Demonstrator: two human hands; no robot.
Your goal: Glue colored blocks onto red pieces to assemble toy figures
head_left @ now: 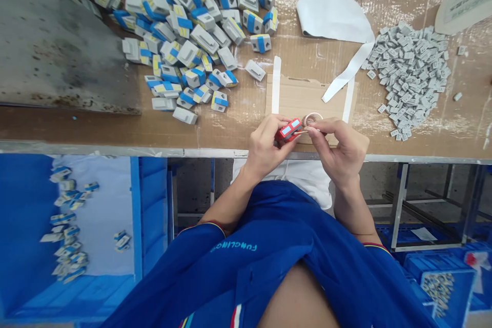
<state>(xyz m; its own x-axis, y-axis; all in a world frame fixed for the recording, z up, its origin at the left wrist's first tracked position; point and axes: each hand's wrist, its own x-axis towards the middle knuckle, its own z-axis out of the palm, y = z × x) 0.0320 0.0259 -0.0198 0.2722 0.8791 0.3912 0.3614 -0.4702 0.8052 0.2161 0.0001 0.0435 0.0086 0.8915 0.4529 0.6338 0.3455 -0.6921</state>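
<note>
The person's left hand (266, 142) is gripping a red block (289, 129) above the near edge of a cardboard sheet (300, 95), close to the front of the tabletop (215, 136). Its fingers (277, 120) are closing around the block's side, and the block's two pale panels are facing up. The right hand (341, 144) is pinching a thin pale stick (302, 132) between thumb and forefinger, so its fingers are standing narrow. The stick is pointing toward the red block; whether its tip is touching, one cannot tell. A small round thing (309, 120) with a light rim is lying just beside both, too unclear to name.

The handling of this one block is seemingly being done midway: both hands are engaging it, and neither the block nor the stick is lying released. Further left, a heap of grey blocks (192, 36) with blue and yellow bands is covering part of the tabletop, and more banded blocks (71, 215) are lying in a blue crate (149, 215) below. How many of them are counting as done, nothing is showing. To the right, a mound of small grey pieces (411, 72) is lying loose, apparently awaiting use, and a white sheet (330, 13) is resting untouched beside it.
</note>
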